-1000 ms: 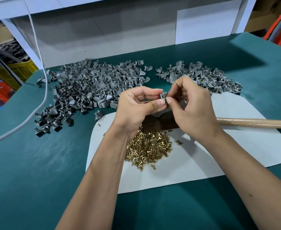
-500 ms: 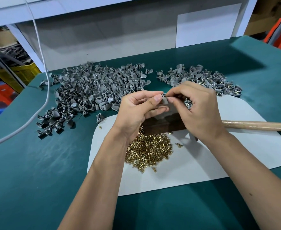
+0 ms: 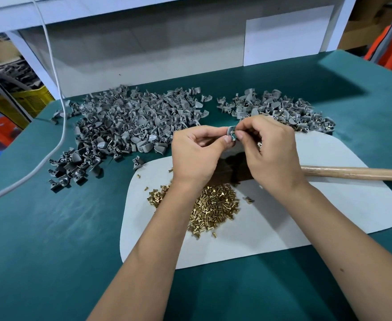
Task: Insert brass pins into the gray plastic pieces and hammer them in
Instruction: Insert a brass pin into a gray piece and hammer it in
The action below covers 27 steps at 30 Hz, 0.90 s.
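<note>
A small gray plastic piece (image 3: 231,135) is held above the far edge of the white rounded mat (image 3: 306,218), pinched by the left hand (image 3: 196,154) between thumb and forefinger. The right hand (image 3: 269,154) pinches at the same piece from the other side; a brass pin in that grip is likely but too small to confirm. The step in hand is judged to be pin insertion. The next move calls for seating the pin straight, setting the piece on the dark block (image 3: 233,169) beneath the hands, and taking up the hammer, of which only the wooden handle (image 3: 357,173) shows, lying at right. The heap of loose brass pins (image 3: 213,205) lies on the mat, near the wrists. A large pile of gray plastic pieces (image 3: 130,128) lies far left on the green surface (image 3: 51,251); a smaller pile (image 3: 280,110), some showing brass, lies far right. A white cable (image 3: 58,126) hangs at left, and a pale panel stands behind
</note>
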{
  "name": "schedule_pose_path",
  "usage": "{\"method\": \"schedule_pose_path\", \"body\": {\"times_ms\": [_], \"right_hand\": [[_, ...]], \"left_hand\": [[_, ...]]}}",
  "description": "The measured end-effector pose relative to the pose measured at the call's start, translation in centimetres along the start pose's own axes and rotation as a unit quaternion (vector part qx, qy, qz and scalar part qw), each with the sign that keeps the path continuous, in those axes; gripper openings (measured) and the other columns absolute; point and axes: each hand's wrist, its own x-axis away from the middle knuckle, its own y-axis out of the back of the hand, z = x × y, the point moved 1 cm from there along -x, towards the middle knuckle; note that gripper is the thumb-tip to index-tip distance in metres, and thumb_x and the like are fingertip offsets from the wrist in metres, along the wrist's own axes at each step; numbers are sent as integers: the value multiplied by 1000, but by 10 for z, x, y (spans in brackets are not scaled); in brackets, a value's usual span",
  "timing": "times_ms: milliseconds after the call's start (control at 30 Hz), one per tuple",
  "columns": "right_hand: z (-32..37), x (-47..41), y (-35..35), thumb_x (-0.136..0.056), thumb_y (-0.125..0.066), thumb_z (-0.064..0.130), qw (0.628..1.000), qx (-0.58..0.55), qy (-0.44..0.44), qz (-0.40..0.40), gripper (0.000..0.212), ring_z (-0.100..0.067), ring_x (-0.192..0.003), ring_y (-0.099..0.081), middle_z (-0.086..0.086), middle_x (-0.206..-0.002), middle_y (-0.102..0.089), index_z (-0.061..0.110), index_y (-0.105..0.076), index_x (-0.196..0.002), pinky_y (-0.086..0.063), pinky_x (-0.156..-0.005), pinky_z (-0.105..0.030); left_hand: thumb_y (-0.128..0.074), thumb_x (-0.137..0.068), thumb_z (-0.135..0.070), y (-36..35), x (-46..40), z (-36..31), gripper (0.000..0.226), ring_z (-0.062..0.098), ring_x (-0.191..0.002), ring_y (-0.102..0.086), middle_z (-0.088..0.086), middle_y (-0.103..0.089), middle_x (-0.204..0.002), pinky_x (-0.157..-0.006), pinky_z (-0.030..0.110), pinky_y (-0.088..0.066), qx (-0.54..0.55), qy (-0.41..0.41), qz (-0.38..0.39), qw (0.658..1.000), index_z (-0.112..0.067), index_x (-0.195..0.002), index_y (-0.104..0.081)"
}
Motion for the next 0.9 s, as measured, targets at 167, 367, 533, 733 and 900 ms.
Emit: {"method": "schedule_pose_path", "body": {"times_ms": [167, 367, 533, 733, 900], "right_hand": [[4, 2, -1, -92, -67, 4, 1000, 15, -8, -13, 4, -15, -80, -59, -4, -88, -69, 4, -71, -93, -42, -73, -12], [5, 3, -1, -89, -68, 2, 999, 22, -25, -19, 6, -12, -76, -57, -1, -84, -68, 6, -72, -90, -38, -70, -5], [4, 3, -2, -88, -69, 3, 999, 20, -32, -24, 6, -12, -74, -58, -2, -83, -70, 7, -72, -89, -41, -70, -8], [4, -1, 2, -90, -69, 5, 999, 7, -41, 10, 7, -13, -79, -63, -1, -85, -72, 7, -75, -92, -49, -74, -22], [-3, -12, 25, -98, -64, 16, 992, -12, -29, 120, 14, -6, -79, -64, 6, -83, -72, 13, -77, -95, -46, -75, -18]], "left_hand": [[-80, -78, 7, -3, 1, -2, 20, 32, -85, -77, 9, -79, -84, -89, 49, -61, -14, 7, -8, 1000, -12, -84, -80], [-80, -78, 6, -6, 3, -1, 20, 21, -77, -75, 6, -79, -79, -80, 37, -62, -33, 6, -17, 999, -14, -82, -81], [-80, -78, 6, -5, 3, -2, 20, 18, -76, -75, 5, -79, -79, -77, 32, -61, -50, -1, -14, 999, -14, -82, -80], [-87, -71, 3, -3, 1, -4, 27, 10, -73, -75, -2, -77, -78, -72, 24, -61, -146, -52, 23, 988, -16, -83, -73], [-91, -71, -6, 1, -1, -5, 33, 7, -76, -73, -5, -75, -82, -75, 25, -62, -190, -78, -18, 979, -22, -92, -71]]}}
